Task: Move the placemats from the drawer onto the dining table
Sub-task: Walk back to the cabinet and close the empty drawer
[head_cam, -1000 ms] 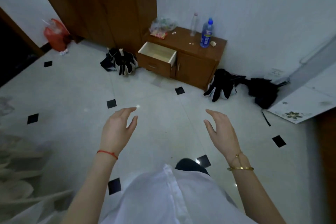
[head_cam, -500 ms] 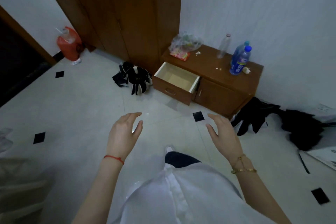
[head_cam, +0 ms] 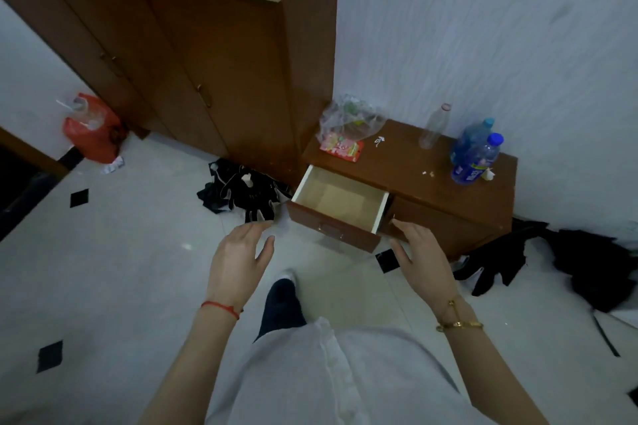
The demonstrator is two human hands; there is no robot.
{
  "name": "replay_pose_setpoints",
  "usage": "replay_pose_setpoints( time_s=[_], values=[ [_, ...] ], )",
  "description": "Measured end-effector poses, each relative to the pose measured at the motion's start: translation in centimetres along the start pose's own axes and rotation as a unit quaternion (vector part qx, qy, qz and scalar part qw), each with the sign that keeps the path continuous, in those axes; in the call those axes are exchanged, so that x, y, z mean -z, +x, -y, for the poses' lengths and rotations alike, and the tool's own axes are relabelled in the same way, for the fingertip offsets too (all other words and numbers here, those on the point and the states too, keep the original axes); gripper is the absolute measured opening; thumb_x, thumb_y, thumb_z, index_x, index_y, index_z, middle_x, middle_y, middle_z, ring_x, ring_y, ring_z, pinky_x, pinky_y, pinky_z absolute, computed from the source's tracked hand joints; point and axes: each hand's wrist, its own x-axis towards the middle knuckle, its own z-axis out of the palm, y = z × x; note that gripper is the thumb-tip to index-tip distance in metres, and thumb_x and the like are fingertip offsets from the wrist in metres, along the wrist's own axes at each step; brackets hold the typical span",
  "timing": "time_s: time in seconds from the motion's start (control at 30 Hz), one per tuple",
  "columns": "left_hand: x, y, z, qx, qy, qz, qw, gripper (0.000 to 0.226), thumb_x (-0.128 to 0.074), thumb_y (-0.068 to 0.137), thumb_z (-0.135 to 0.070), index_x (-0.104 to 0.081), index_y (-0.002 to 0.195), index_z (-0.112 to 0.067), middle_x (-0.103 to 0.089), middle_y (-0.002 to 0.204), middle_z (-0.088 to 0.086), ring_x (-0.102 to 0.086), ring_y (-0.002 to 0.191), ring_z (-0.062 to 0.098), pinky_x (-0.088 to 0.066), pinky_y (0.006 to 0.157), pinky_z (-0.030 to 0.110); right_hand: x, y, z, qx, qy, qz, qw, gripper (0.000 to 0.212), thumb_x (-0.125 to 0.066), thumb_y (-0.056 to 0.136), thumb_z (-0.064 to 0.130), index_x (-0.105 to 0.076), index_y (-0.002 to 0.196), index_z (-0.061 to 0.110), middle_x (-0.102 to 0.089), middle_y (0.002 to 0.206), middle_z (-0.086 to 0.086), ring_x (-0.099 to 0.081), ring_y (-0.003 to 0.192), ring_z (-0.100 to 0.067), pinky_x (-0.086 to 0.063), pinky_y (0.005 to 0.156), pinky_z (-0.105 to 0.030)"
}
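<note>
Nearer now, pulled-out drawer (head_cam: 340, 203) pale and bare inside, both hands (head_cam: 238, 260) spread, empty.

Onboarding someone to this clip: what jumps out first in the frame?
The open drawer of the low wooden cabinet by the wall draws the eye, pale inside with nothing clearly showing in it. Both bare hands, left hand and right hand, hover open just short of it. Blue bottles stand on the cabinet top; dark clothes lie on the floor.
</note>
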Motion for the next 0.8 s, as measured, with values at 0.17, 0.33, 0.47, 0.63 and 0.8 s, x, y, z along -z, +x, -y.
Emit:
replay_pose_setpoints(
  time_s=[0.17, 0.33, 0.47, 0.63, 0.8],
  values=[
    [0.8, 8.7, 4.6, -0.075, 0.005, 0.038, 0.996, 0.027, -0.065, 0.087, -0.016, -0.066, 0.114, -0.012, -0.07, 0.101, 0.004, -0.065, 0.093, 0.02, -0.054, 0.082, 0.032, -3.4, 4.4, 2.1, -0.064, 0.009, -0.039, 0.997, 0.036, -0.058, 0.093, 0.018, -0.056, 0.127, 0.007, -0.061, 0.121, -0.009, -0.053, 0.115, -0.025, -0.043, 0.096, -0.032],
    [1.0, 15.3, 8.2, -0.116, -0.013, 0.077, 0.99, 0.028, -0.063, 0.089, -0.018, -0.064, 0.116, -0.012, -0.068, 0.109, 0.004, -0.063, 0.095, 0.019, -0.055, 0.082, 0.037, -5.8, 8.0, 4.6, -0.115, 0.019, -0.068, 0.991, 0.035, -0.058, 0.093, 0.017, -0.056, 0.126, 0.006, -0.061, 0.121, -0.01, -0.053, 0.114, -0.025, -0.039, 0.095, -0.028],
    [0.1, 18.8, 9.3, -0.138, -0.025, 0.107, 0.984, 0.028, -0.06, 0.091, -0.021, -0.064, 0.117, -0.012, -0.067, 0.11, 0.006, -0.063, 0.097, 0.02, -0.055, 0.084, 0.038, -6.9, 9.6, 5.3, -0.143, 0.016, -0.076, 0.987, 0.033, -0.057, 0.094, 0.019, -0.057, 0.125, 0.008, -0.062, 0.118, -0.008, -0.053, 0.111, -0.023, -0.044, 0.093, -0.031],
    [-2.1, 21.7, 8.7, -0.153, -0.042, 0.145, 0.977, 0.035, -0.05, 0.089, -0.028, -0.063, 0.117, -0.011, -0.067, 0.107, 0.006, -0.063, 0.097, 0.022, -0.055, 0.085, 0.039, -7.9, 11.4, 3.8, -0.172, 0.007, -0.053, 0.984, 0.034, -0.056, 0.094, 0.021, -0.057, 0.125, 0.008, -0.062, 0.118, -0.009, -0.052, 0.113, -0.023, -0.041, 0.095, -0.029],
    [-6.2, 24.0, 8.0, -0.168, -0.047, 0.154, 0.973, 0.039, -0.044, 0.091, -0.031, -0.064, 0.116, -0.008, -0.068, 0.105, 0.009, -0.064, 0.097, 0.023, -0.054, 0.087, 0.037, -9.5, 14.1, 0.2, -0.174, -0.001, -0.024, 0.984, 0.033, -0.057, 0.094, 0.019, -0.057, 0.124, 0.007, -0.062, 0.118, -0.008, -0.052, 0.112, -0.023, -0.038, 0.093, -0.023]
  ],
)
